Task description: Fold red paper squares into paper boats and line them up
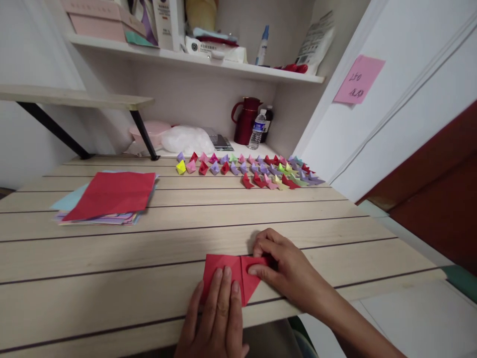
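Note:
A red sheet of folded paper (235, 266) lies on the slatted wooden table near its front edge. My left hand (218, 313) rests flat on its left part, fingers stretched out and pressing it down. On the right side, my right hand (281, 263) pinches a folded flap between thumb and fingers, covering part of the paper's upper right corner. A crease runs down the paper between the two hands.
A stack of coloured paper (112, 196), red on top, lies at the left. Several small folded paper boats (225, 168) stand in rows at the back. Behind them are a dark red jug (246, 122) and a water bottle (257, 130). A raised shelf (74, 97) stands at the left.

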A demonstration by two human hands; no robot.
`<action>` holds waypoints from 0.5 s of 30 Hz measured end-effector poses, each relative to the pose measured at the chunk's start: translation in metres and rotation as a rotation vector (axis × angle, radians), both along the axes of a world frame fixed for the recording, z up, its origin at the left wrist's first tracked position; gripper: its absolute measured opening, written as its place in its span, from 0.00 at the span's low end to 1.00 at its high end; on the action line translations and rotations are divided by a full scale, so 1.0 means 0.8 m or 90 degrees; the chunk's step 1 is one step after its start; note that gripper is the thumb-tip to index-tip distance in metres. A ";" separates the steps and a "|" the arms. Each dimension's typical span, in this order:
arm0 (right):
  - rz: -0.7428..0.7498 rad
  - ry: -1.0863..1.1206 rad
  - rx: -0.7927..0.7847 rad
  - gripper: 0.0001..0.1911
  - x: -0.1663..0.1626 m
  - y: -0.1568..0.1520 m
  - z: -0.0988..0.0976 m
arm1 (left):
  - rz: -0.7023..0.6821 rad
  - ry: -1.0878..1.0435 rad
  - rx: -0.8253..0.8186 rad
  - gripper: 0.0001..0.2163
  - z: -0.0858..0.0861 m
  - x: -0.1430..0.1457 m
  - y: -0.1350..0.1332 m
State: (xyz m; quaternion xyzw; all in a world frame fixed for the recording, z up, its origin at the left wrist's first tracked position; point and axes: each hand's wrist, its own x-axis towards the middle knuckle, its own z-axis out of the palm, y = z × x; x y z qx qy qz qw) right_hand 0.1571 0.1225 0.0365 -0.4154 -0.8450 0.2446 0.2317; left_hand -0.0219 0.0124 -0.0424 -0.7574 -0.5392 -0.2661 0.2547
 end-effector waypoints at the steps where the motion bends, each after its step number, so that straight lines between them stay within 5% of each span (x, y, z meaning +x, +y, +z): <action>1: -0.002 -0.007 0.007 0.07 -0.001 0.000 0.000 | 0.000 -0.001 -0.003 0.24 0.000 0.000 -0.001; 10: -0.018 -0.064 0.048 0.10 -0.002 0.001 0.001 | 0.050 0.038 0.057 0.22 -0.017 0.007 0.001; 15: -0.157 -0.155 0.178 0.21 0.026 0.015 -0.005 | 0.011 0.041 0.121 0.23 -0.025 0.000 0.011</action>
